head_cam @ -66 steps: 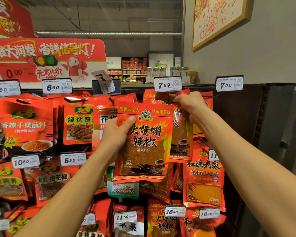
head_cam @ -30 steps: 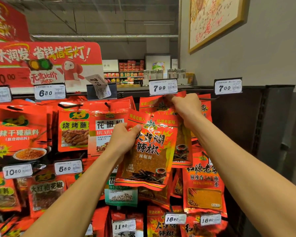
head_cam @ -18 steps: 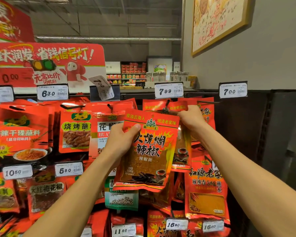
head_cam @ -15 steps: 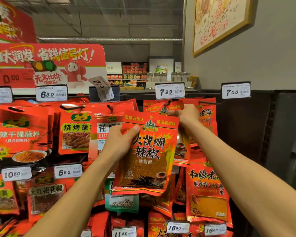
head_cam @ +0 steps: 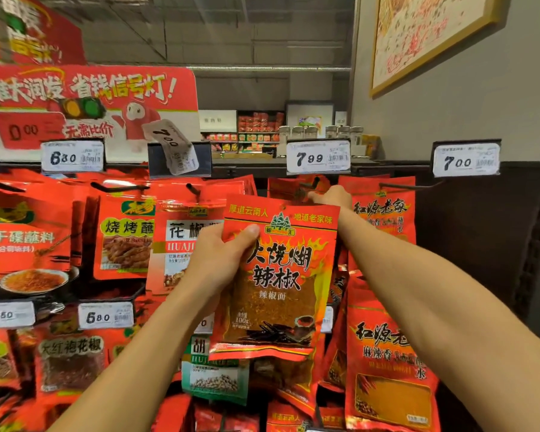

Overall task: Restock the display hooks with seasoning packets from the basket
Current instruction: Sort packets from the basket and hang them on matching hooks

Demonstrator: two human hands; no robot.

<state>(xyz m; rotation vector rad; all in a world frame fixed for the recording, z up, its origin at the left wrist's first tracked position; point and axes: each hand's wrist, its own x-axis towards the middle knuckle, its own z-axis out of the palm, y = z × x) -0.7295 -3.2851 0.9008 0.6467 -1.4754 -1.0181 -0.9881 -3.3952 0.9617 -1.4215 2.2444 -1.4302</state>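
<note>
1. A flat red-and-yellow plastic chilli-powder packet (head_cam: 278,279) with black brush characters and a clear window of reddish flakes sits near the centre of the view, upright with a slight tilt, in front of the hanging stock.
2. The left hand (head_cam: 222,260) grips the packet at its 9 o'clock edge, thumb pressed on the printed front near the top corner, the other fingers hidden behind it.
3. The right hand (head_cam: 331,196) reaches past the packet's 1 o'clock corner to the black metal display hook (head_cam: 312,183) under the white 7.99 price tag (head_cam: 318,157). Its fingers are bent at the packets hanging there; the held packet hides most of the hand, so I cannot tell whether it grips anything.
4. At 3 o'clock from the packet hang red pouches with black script and an orange panel (head_cam: 384,219), on a hook under a white 7.00 price tag (head_cam: 466,160).
5. At 9 o'clock hang red peppercorn pouches with a white label band (head_cam: 184,238), then red barbecue-dip pouches (head_cam: 125,241) under a white 6.80 price tag (head_cam: 72,157).
6. At 6 o'clock a green-and-white pouch showing pale peppercorns (head_cam: 214,378) hangs just beneath the packet's bottom edge.
7. At 11 o'clock, above the rack, stands a red promotional sign with a traffic-light graphic (head_cam: 88,101); at 1 o'clock a gold-framed picture (head_cam: 424,39) hangs on the grey wall.
</note>
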